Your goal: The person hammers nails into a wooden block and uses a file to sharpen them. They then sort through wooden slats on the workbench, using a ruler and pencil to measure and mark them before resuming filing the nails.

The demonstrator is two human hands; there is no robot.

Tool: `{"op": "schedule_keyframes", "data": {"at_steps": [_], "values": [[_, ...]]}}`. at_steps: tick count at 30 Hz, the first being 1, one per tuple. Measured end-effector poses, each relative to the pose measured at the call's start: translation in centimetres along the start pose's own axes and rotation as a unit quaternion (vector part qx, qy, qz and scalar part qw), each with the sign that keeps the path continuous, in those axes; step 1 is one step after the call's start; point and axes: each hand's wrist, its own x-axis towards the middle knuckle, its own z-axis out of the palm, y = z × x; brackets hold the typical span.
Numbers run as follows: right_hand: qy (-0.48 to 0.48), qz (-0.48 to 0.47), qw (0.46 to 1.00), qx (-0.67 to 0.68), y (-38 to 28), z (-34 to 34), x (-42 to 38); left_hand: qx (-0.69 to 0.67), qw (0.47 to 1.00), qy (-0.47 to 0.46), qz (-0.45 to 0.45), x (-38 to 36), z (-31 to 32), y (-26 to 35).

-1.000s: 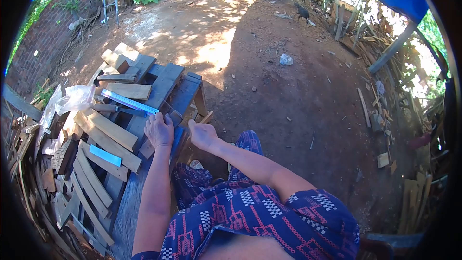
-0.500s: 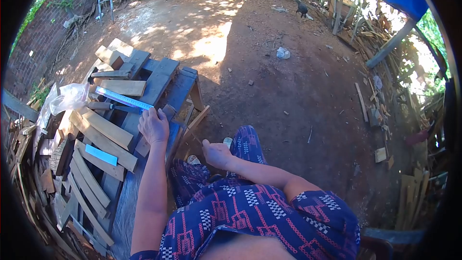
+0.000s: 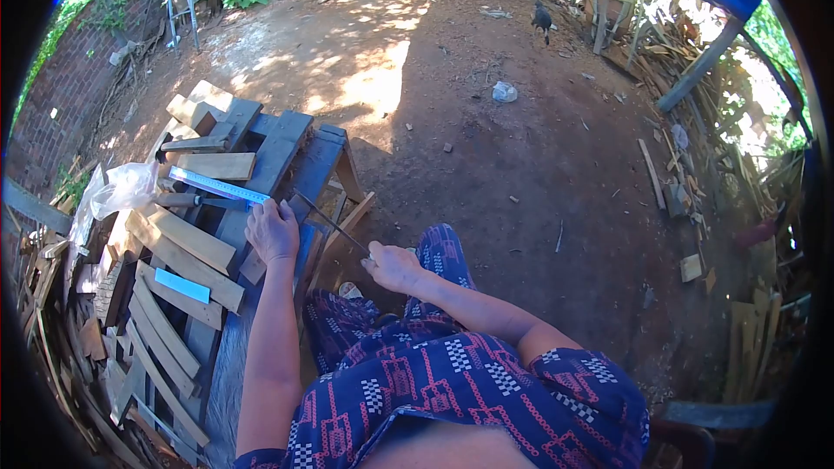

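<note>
My left hand [image 3: 272, 233] is over the wooden bench [image 3: 285, 149], its fingers bent together at the near end of a blue-white ruler [image 3: 217, 185]; what lies under the fingertips is hidden. My right hand [image 3: 395, 267], beyond the bench's right edge, is closed around the lower end of a thin dark rod [image 3: 334, 226], whose upper end reaches the bench edge by my left hand. A dark-bladed tool with a round handle [image 3: 178, 200] lies below the ruler, and a hammer [image 3: 195, 145] above it. A light blue strip [image 3: 182, 285] rests on one of several curved wooden pieces [image 3: 193, 241].
A crumpled clear plastic bag [image 3: 126, 188] is at the bench's left. Scrap wood [image 3: 52, 295] is piled beyond it, with more wood [image 3: 751, 339] along the right side. A dark bird [image 3: 542, 17] and a plastic scrap [image 3: 504, 92] are on the dirt ground.
The thin rod now shows clearly between my right hand and the bench edge, slanting up to the left. My right hand has moved slightly. The whole view has shifted a little.
</note>
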Motion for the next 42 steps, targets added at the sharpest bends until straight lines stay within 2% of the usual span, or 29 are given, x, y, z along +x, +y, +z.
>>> {"op": "schedule_keyframes", "data": {"at_steps": [4, 7, 9, 12, 19, 21, 24, 28, 30, 34, 36, 42], "values": [[0.033, 0.001, 0.999, 0.029, -0.5, -0.8, -0.9, -0.01, 1.0, -0.009, -0.001, 0.0, 0.2, 0.0], [0.069, -0.044, 0.996, 0.04, -0.2, -0.4, -1.5, -0.007, 1.0, -0.015, -0.008, 0.1, -0.1, 0.1], [0.103, -0.095, 0.99, -0.015, 0.5, 0.3, -1.5, -0.008, 1.0, -0.022, -0.013, 0.1, -0.1, 0.2], [0.123, -0.119, 0.984, -0.05, 1.1, 1.6, -0.3, -0.009, 1.0, -0.021, -0.011, 0.1, -0.1, 0.1], [0.094, -0.098, 0.989, -0.062, -0.2, 1.1, 0.0, -0.009, 0.999, -0.03, -0.015, 0.1, 0.0, 0.1], [0.118, -0.111, 0.985, -0.053, -0.2, 1.3, 1.5, -0.009, 0.999, -0.025, -0.018, 0.1, 0.1, 0.1], [0.099, -0.098, 0.986, -0.094, 0.3, 3.4, 7.3, -0.004, 1.0, -0.029, -0.008, -0.1, -0.1, 0.2], [0.091, -0.114, 0.988, -0.057, 1.3, 4.2, 5.1, 0.001, 1.0, -0.013, -0.014, 0.1, -0.2, 0.0], [0.104, -0.08, 0.99, -0.05, 2.7, 4.0, 2.9, -0.009, 1.0, -0.025, -0.017, 0.2, -0.2, 0.4], [0.124, -0.074, 0.989, -0.037, 1.2, 1.5, 1.2, 0.002, 1.0, -0.015, -0.01, 0.1, 0.2, 0.1], [0.176, -0.137, 0.975, -0.001, -0.6, 1.1, 2.0, 0.001, 1.0, -0.011, -0.009, 0.1, 0.4, 0.0], [0.149, -0.159, 0.975, -0.039, -0.1, 3.0, 3.9, 0.006, 1.0, -0.018, -0.023, 0.1, -0.3, 0.4]]}}
